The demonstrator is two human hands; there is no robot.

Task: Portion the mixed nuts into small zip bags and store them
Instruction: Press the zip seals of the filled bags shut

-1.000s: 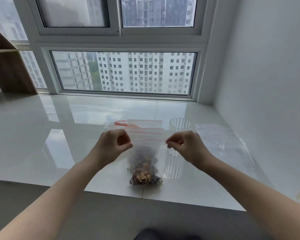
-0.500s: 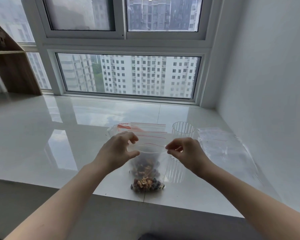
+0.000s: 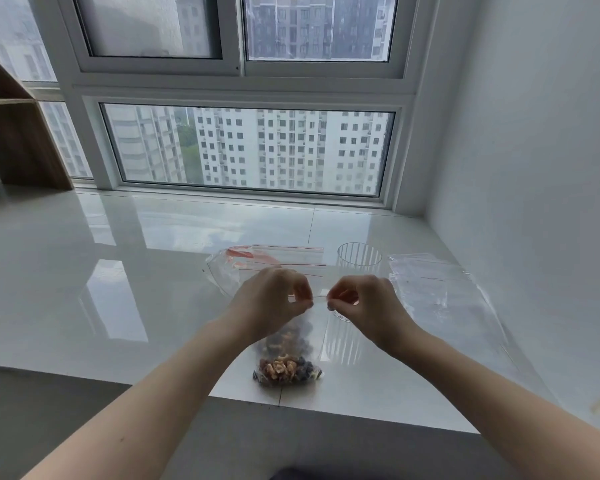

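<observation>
A small clear zip bag (image 3: 288,362) with mixed nuts in its bottom stands on the white sill near the front edge. My left hand (image 3: 271,303) pinches the bag's top strip between thumb and fingers. My right hand (image 3: 364,303) pinches the same strip a short way to the right. The two hands are close together over the bag's mouth. Behind them lies a pile of clear zip bags with red lines (image 3: 278,261). A ribbed clear plastic cup (image 3: 359,258) stands behind my right hand.
A large clear plastic bag (image 3: 440,299) lies flat at the right, near the white wall (image 3: 534,168). The glossy sill (image 3: 84,271) stretches left to a wooden shelf (image 3: 18,140). A window frame runs along the back.
My left hand has slid right along the bag's top strip, closing the gap to my right hand. The camera has tilted up a little.
</observation>
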